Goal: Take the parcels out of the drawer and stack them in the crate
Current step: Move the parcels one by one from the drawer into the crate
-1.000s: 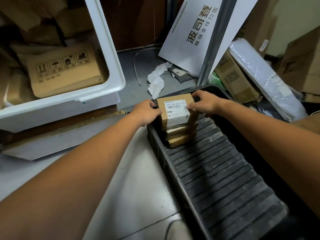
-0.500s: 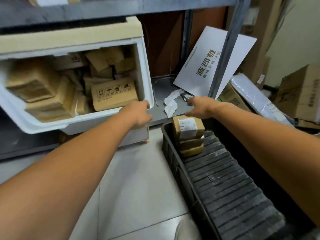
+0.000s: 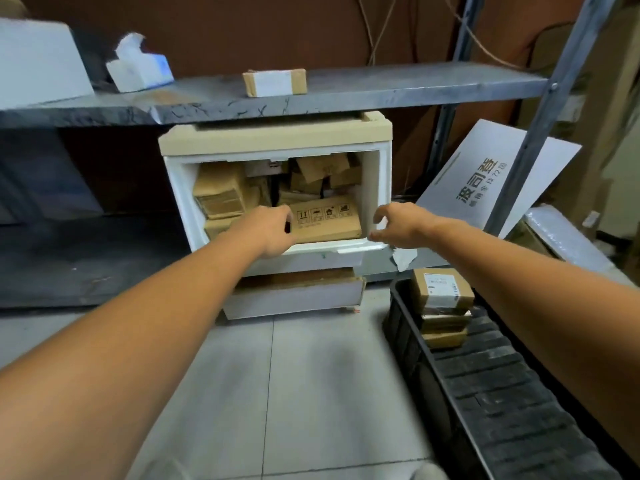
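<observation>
The fingers [image 3: 286, 221] of the left hand [image 3: 273, 230] curl in at the left end of a flat brown parcel [image 3: 325, 221]. I cannot tell if they pinch it or just come close, since the back of the hand hides most of them. The fingers [image 3: 379, 212] of the right hand [image 3: 398, 226] are bent and spread apart, with the thumb low, and they hold nothing that I can see. That hand floats just in front of the right wall of the white drawer [image 3: 375, 188], at 3 o'clock from the parcel. The flat brown parcel lies at the front of the drawer, between the two hands, with little black signs on its top. Behind it, at 12 o'clock, I see more brown parcels [image 3: 221, 192] heaped up any old way, some flat and some tipped. The drawer sits in a white unit with a tan top [image 3: 277, 138], under a grey shelf [image 3: 381, 88]. A second drawer [image 3: 294, 297] sits below it at 6 o'clock. On the shelf, at 12 o'clock, stands a small box [image 3: 275, 83] with a white label, and at 10 o'clock a pack of tissues [image 3: 138, 65]. Down at 4 o'clock from the hands is the black crate [image 3: 403, 327] on the pale floor [image 3: 304, 375]. In its far corner small parcels sit in a neat pile [image 3: 441, 292], the top one with a white label. A white board [image 3: 485, 174] with dark writing leans by the shelf post at 2 o'clock.
</observation>
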